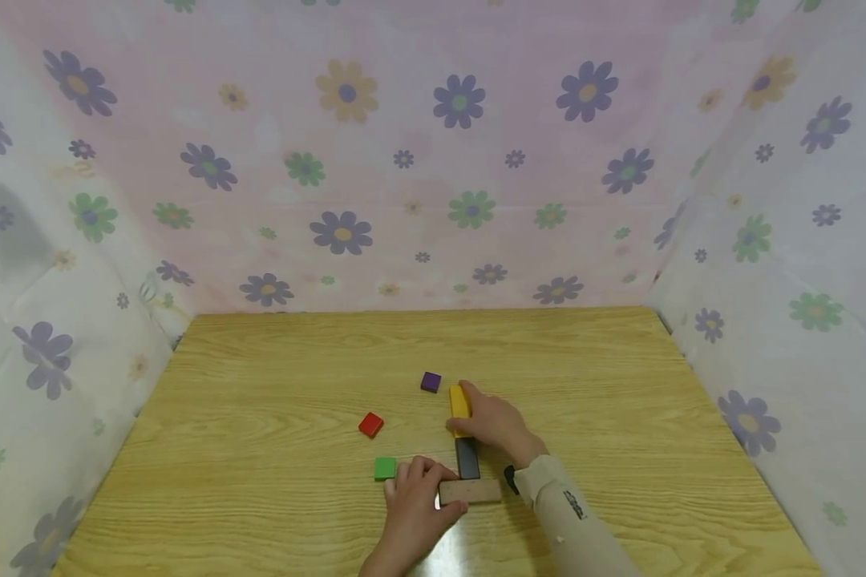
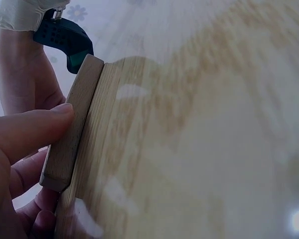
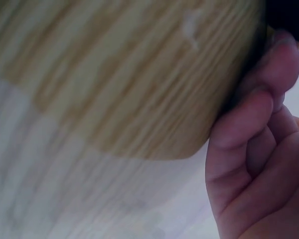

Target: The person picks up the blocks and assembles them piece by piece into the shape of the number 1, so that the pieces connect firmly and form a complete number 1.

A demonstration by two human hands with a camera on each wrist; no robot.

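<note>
My left hand (image 1: 414,509) pinches the left end of a plain wooden block (image 1: 471,491) lying crosswise on the table. In the left wrist view the thumb presses one long face of that wooden block (image 2: 74,124), with fingers behind it. A black block (image 1: 467,458) runs away from the wooden one, its near end at the long side. Beyond it, in line, lies a yellow block (image 1: 459,405), which my right hand (image 1: 496,423) grips between thumb and fingers. The right wrist view shows curled fingers (image 3: 244,119) low over the table; the yellow block is mostly hidden there.
Left of the row lie a green square block (image 1: 385,468), a red one (image 1: 371,425) and, farther back, a purple one (image 1: 430,382). The wood-grain table (image 1: 260,385) is enclosed by flowered cloth (image 1: 404,184) at the back and sides. A dark wrist-camera mount (image 1: 511,479) juts from the right sleeve.
</note>
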